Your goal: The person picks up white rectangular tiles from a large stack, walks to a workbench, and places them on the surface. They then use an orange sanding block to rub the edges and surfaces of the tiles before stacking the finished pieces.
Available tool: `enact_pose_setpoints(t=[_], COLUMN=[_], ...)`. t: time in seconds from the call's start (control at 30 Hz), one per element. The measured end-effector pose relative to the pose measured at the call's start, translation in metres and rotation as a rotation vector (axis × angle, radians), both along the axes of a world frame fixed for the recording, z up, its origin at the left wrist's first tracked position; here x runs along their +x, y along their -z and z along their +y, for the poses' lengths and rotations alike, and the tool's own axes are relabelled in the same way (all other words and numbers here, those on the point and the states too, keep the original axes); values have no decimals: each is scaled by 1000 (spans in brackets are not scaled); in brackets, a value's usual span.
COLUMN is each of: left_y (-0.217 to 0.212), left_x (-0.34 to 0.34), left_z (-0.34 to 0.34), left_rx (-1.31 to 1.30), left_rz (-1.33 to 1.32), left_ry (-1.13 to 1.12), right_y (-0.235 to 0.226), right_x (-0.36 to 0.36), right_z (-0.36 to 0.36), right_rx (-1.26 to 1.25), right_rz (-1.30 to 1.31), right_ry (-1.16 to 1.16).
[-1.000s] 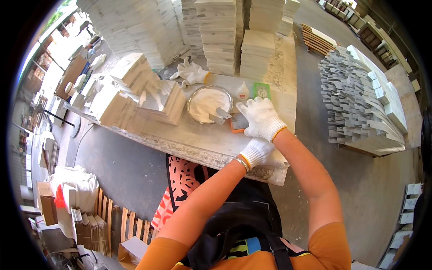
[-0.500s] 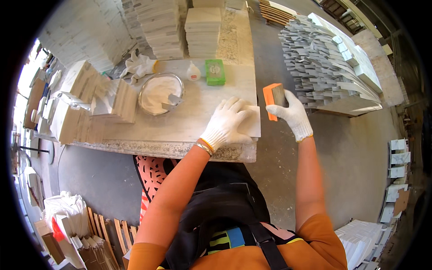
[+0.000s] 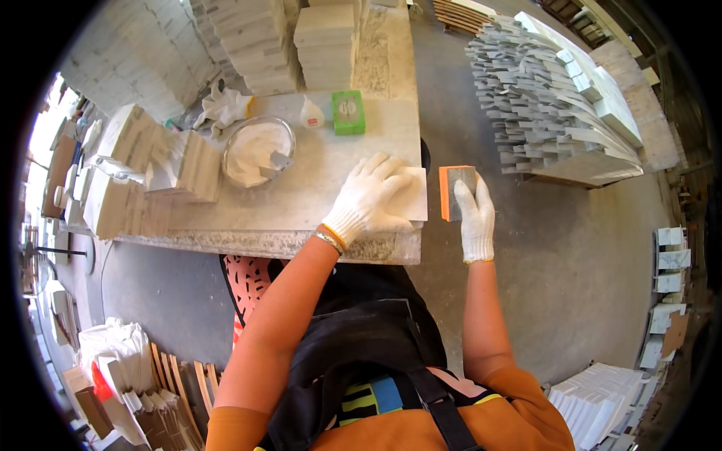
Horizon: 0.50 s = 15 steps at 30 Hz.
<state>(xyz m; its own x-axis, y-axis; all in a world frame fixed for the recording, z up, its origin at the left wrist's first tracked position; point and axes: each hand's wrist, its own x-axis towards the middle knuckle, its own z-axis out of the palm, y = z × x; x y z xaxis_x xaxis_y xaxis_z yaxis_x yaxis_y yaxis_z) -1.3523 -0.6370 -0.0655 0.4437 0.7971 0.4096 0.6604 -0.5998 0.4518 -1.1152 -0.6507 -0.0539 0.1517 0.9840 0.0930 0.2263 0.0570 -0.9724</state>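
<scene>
My left hand [image 3: 367,194], in a white knit glove, lies palm down with fingers spread over a white rectangular stone tile [image 3: 412,197]. The tile sits at the right edge of a stone-topped table [image 3: 293,213], partly hidden under that hand. Just off the table edge, my right hand [image 3: 475,218], gloved alike, grips a sanding block [image 3: 444,194] with an orange side and a grey face. The block is held upright, a small gap away from the tile.
On the table are a round metal tray [image 3: 227,174] of white powder with a scraper [image 3: 275,165], a white squeeze bottle [image 3: 311,113], a green box [image 3: 348,113] and loose gloves [image 3: 222,109]. Tile stacks [image 3: 325,49] stand behind; a pallet of grey strips [image 3: 538,98] is at right.
My right hand has come nearer to me and a little left, turning the sanding block more upright. The left hand stays on the tile; the whole view has shifted slightly.
</scene>
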Motion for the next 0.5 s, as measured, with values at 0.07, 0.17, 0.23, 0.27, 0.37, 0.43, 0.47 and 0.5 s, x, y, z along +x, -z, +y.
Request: enact_pose_setpoints(t=[0.07, 0.17, 0.23, 0.27, 0.37, 0.43, 0.47, 0.5], left_y=[3, 0, -1, 0, 1, -4, -4, -3], left_x=[-1, 2, 2, 3, 0, 2, 1, 0], left_z=[0, 2, 1, 1, -1, -1, -1, -1], left_rx=[-9, -57, -63, -53, -44, -54, -61, -67], left_rz=[-3, -13, -7, -2, 2, -15, -14, -16], left_ry=[1, 24, 13, 7, -5, 11, 14, 16], right_y=[2, 5, 22, 25, 16, 16, 22, 25], right_x=[6, 0, -6, -13, -25, -27, -28, -28], right_z=[2, -3, -6, -10, -25, -33, -35, -38], right_rx=[-44, -69, -67, -64, -139, -151, -128, -103], right_rz=[61, 7, -141, -120, 133, 326, 404, 480], right_ry=[47, 64, 119, 144, 136, 73, 19, -37])
